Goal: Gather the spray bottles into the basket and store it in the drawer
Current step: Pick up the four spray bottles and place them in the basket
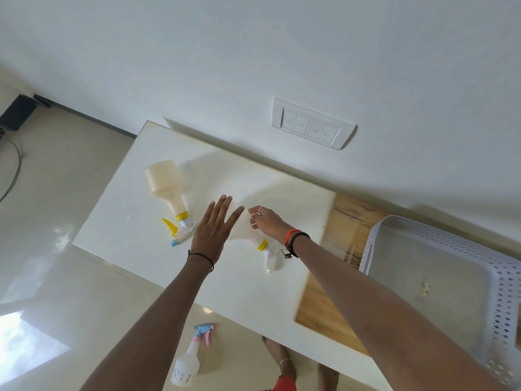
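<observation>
a white wall (pixel 253 52) fills the upper part of the view, and a glossy pale floor (pixel 56 193) lies to the left and below. against the wall stands a white table top (pixel 135 227), and to its right is a wooden surface (pixel 346 221) at the same height. on the wooden surface, at the far right, stands the white basket (pixel 507 277) with perforated walls; there is a small pale scrap on its bottom.

the cream spray bottle (pixel 166 182) lies on its side on the left part of the table top, with its yellow trigger and blue nozzle tip toward the near edge. the pale spray bottle (pixel 263 245) lies on its side in the middle of the table top, its yellow collar and white head pointing toward the near edge; its body is almost the same colour as the table and hard to see. the pink and blue spray bottle (pixel 187 359) lies on the floor, just in front of the table, near two bare feet (pixel 277 351).

the right hand (pixel 267 221) has its fingers curled onto the body of the pale spray bottle and grips it. the left hand (pixel 214 230) is flat, fingers straight and a little spread, holding nothing, just beside the same bottle; i cannot tell if it touches it.

a switch panel (pixel 313 124) is on the wall above the table.
</observation>
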`<action>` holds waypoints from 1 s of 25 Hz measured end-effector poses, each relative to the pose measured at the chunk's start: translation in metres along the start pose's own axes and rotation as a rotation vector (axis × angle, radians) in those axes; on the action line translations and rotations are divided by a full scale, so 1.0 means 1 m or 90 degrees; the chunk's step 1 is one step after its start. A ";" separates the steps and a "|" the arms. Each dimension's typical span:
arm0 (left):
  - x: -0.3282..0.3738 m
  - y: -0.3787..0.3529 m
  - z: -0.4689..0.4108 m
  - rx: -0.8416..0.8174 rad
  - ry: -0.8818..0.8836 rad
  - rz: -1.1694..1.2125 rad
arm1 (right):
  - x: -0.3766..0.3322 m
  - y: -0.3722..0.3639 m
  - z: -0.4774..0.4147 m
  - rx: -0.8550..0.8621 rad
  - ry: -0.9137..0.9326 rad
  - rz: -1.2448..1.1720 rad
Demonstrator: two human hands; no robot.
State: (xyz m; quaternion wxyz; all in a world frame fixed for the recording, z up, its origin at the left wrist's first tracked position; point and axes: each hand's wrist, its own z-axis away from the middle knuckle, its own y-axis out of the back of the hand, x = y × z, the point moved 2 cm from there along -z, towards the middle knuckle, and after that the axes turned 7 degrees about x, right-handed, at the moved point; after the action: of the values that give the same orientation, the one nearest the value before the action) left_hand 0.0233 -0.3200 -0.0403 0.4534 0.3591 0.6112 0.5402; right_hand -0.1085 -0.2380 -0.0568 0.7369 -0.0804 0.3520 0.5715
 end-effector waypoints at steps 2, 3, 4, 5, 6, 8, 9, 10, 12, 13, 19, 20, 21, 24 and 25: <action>-0.001 0.000 0.005 -0.013 -0.011 0.001 | -0.001 0.004 -0.001 -0.040 0.009 0.027; -0.002 0.001 0.008 -0.027 -0.010 0.003 | -0.002 0.006 0.000 -0.065 0.017 0.055; -0.002 0.002 0.011 -0.034 -0.005 0.009 | -0.005 0.008 0.002 -0.089 0.023 0.080; -0.002 0.004 0.015 -0.036 0.004 0.018 | -0.007 0.011 0.005 -0.111 0.025 0.098; -0.001 0.007 0.018 -0.035 0.013 0.034 | -0.010 0.014 0.009 -0.131 0.024 0.115; 0.006 0.014 0.025 -0.016 0.029 0.080 | -0.015 0.024 0.018 -0.165 0.027 0.156; 0.010 0.019 0.029 -0.001 0.041 0.106 | -0.017 0.031 0.022 -0.182 0.030 0.177; 0.014 0.023 0.033 0.013 0.059 0.134 | -0.020 0.039 0.027 -0.203 0.035 0.191; 0.024 0.033 0.040 0.030 0.110 0.198 | -0.025 0.057 0.036 -0.251 0.037 0.195; 0.030 0.038 0.043 0.032 0.140 0.238 | -0.026 0.069 0.041 -0.266 0.028 0.184; 0.081 0.071 0.039 0.048 0.208 0.455 | 0.006 0.156 0.071 -0.271 -0.106 -0.107; 0.092 0.077 0.035 0.053 0.202 0.491 | 0.017 0.169 0.080 -0.260 -0.118 -0.145; 0.104 0.083 0.029 0.058 0.195 0.529 | 0.030 0.180 0.089 -0.247 -0.126 -0.177; 0.147 0.099 0.013 0.036 0.204 0.671 | 0.073 0.199 0.126 -0.257 -0.131 -0.295; 0.161 0.104 0.007 0.017 0.211 0.716 | 0.085 0.201 0.141 -0.269 -0.128 -0.327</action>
State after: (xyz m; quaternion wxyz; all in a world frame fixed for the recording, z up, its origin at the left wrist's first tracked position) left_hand -0.0288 -0.1513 0.0349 -0.0088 0.5448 0.3960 0.7391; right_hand -0.2208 -0.0305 0.0526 0.8546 -0.2605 0.1199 0.4329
